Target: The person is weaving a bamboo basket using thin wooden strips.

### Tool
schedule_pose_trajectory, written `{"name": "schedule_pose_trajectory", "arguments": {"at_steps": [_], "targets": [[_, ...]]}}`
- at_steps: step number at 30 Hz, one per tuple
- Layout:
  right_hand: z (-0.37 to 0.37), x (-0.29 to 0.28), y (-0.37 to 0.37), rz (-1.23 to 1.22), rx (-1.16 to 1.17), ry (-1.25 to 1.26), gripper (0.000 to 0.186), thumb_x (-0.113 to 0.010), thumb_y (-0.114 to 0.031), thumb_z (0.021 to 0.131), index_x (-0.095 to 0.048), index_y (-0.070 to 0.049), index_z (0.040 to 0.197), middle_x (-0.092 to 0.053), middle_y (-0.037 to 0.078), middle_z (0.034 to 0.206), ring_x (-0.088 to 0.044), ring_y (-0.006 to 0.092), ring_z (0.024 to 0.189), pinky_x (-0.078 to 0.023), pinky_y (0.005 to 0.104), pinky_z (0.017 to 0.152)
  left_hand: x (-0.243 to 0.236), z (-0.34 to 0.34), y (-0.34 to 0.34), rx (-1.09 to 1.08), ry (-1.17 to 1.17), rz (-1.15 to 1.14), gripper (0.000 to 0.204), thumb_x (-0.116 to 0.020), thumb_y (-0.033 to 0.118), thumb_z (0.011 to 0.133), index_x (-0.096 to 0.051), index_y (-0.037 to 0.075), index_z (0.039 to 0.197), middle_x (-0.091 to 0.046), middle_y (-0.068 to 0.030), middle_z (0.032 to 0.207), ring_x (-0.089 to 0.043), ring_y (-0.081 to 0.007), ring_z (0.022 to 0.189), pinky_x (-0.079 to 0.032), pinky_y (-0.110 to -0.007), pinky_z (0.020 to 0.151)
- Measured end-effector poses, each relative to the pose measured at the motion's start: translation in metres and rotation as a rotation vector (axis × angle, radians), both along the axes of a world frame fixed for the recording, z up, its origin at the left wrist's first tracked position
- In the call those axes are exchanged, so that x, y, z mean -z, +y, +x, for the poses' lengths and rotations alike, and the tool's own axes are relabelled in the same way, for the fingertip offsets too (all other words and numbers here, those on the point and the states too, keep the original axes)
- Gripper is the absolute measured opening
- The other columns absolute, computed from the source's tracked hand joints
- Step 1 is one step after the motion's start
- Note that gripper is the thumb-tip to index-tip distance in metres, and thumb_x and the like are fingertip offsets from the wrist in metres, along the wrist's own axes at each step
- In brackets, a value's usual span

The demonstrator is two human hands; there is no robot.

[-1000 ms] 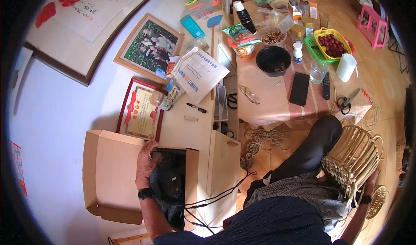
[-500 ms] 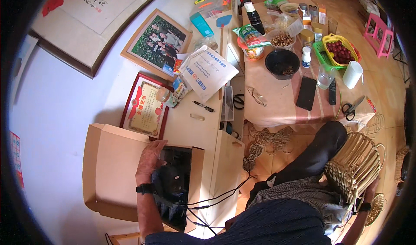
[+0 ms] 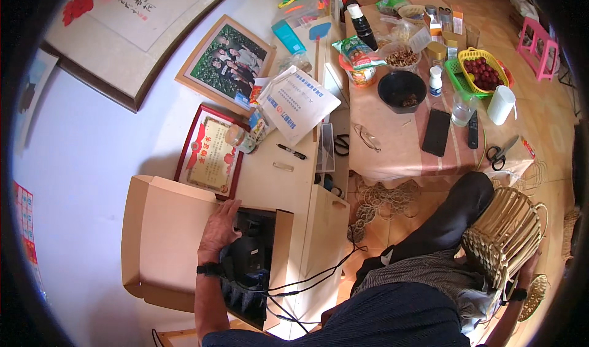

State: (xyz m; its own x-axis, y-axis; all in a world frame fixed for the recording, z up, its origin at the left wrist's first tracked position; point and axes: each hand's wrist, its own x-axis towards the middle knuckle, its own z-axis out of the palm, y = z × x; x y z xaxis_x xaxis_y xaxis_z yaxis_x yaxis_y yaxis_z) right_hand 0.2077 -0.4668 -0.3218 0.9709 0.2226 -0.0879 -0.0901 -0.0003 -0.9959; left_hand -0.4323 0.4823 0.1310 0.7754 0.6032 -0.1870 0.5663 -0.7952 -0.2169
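My left hand (image 3: 221,230) rests at the rim of an open cardboard box (image 3: 159,236), fingers extended beside a black device (image 3: 248,255) inside it. Black cables (image 3: 319,273) trail from the box across the cabinet front. At the right, my right hand (image 3: 527,267) grips a woven basket (image 3: 503,230) of pale strips, which leans by my bent dark-trousered leg (image 3: 454,206); the fingers are partly behind the basket.
A cabinet top (image 3: 267,181) holds frames, envelopes and a pen. The cloth-covered table (image 3: 383,150) carries a black bowl (image 3: 402,92), phone, scissors, cups and fruit baskets. Coiled strands (image 3: 383,200) lie below; a round woven piece (image 3: 531,298) and pink stool (image 3: 534,46) are rightward.
My left hand has shifted up along the box, uncovering more of the black device. The view has moved slightly, so table and basket appear farther right.
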Motion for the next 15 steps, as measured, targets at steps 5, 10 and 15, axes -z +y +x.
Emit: {"name": "schedule_pose_trajectory", "arguments": {"at_steps": [5, 10, 15], "targets": [[-0.004, 0.002, -0.008, -0.252, 0.050, -0.269, 0.070, -0.041, -0.052, 0.116, -0.058, 0.003, 0.156, -0.067, 0.018, 0.149, -0.063, 0.0299, 0.135, -0.048, 0.0436, 0.119, -0.002, 0.001, 0.000, 0.012, 0.005, -0.021, 0.101, -0.099, 0.014, 0.069, -0.049, 0.006, 0.157, -0.058, -0.0167, 0.157, -0.054, -0.0364, 0.149, -0.046, -0.045, 0.126], [-0.003, 0.004, 0.000, -0.263, -0.020, -0.112, 0.067, -0.041, -0.049, 0.116, -0.059, 0.003, 0.154, -0.068, 0.019, 0.147, -0.065, 0.0295, 0.132, -0.049, 0.0436, 0.117, -0.007, -0.003, 0.002, 0.036, -0.020, 0.008, 0.103, -0.099, 0.014, 0.068, -0.049, 0.006, 0.158, -0.057, -0.0176, 0.157, -0.053, -0.0369, 0.150, -0.045, -0.045, 0.127], [0.008, -0.013, -0.010, -0.300, -0.067, -0.064, 0.064, -0.041, -0.046, 0.117, -0.060, 0.004, 0.152, -0.069, 0.019, 0.145, -0.066, 0.0288, 0.130, -0.050, 0.0435, 0.115, 0.010, -0.008, 0.002, 0.019, -0.039, -0.019, 0.105, -0.099, 0.014, 0.068, -0.048, 0.006, 0.159, -0.055, -0.0187, 0.160, -0.051, -0.0375, 0.153, -0.043, -0.045, 0.129]]}}
